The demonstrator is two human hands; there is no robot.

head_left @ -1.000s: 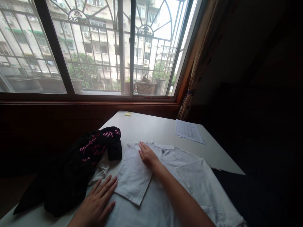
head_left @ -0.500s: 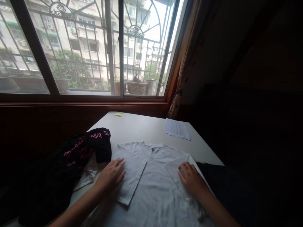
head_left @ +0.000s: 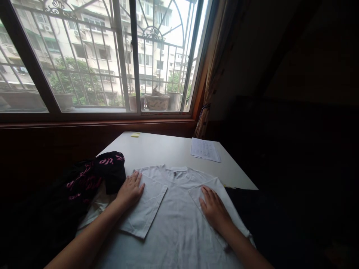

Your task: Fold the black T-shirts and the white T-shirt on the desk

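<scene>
A white T-shirt (head_left: 176, 213) lies spread on the white table, its collar toward the window. Both of its sleeves are turned inward over the body. My left hand (head_left: 131, 189) rests flat on the left sleeve near the shoulder, fingers stretched out. On the right sleeve lies my right hand (head_left: 214, 207), palm down with its fingers extended. Neither hand grips the cloth. The lower part of the shirt runs out of view at the bottom.
Black clothing with pink lettering (head_left: 92, 172) is heaped at the table's left side, with whitish cloth beneath it. Dark fabric (head_left: 241, 205) lies at the right. Printed papers (head_left: 205, 150) and a yellow sticky note (head_left: 135, 135) are on the far part of the table (head_left: 159, 149).
My left hand has slid up the left sleeve toward the shoulder. My right hand has shifted inward and flattened on the right sleeve. The whole view has moved slightly.
</scene>
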